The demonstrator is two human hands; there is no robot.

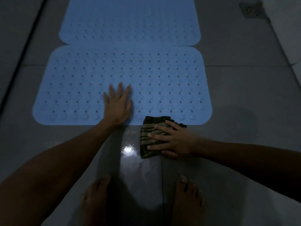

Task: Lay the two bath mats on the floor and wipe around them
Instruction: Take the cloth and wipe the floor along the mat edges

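Dim room, grey tiled floor (244, 95), glossy and wet-looking at 6 o'clock with a bright glare spot (128, 150). Floor drain (251, 10) at 1 o'clock, blurred.

Two blue bath mats flat on the floor, both perforated with rows of small holes. Far mat (130, 22) at 12 o'clock, near mat (122, 75) at frame centre. Their long edges touch or slightly overlap, can't tell which.

Left hand (118, 105) lies flat, palm down, fingers spread, on the near mat close to its near edge. Gripping nothing.

Right hand (172, 141) at about 4 o'clock from the left hand, palm down, fingers spread, pressing a folded striped cloth (149, 137) against the tile. Pressed under the palm, not pinched. Cloth's far end overlaps or touches the near edge of the near mat; the rest sits on bare floor just beside the glare spot.

Two bare feet (187, 201) at 6 o'clock, either side of a tile joint.
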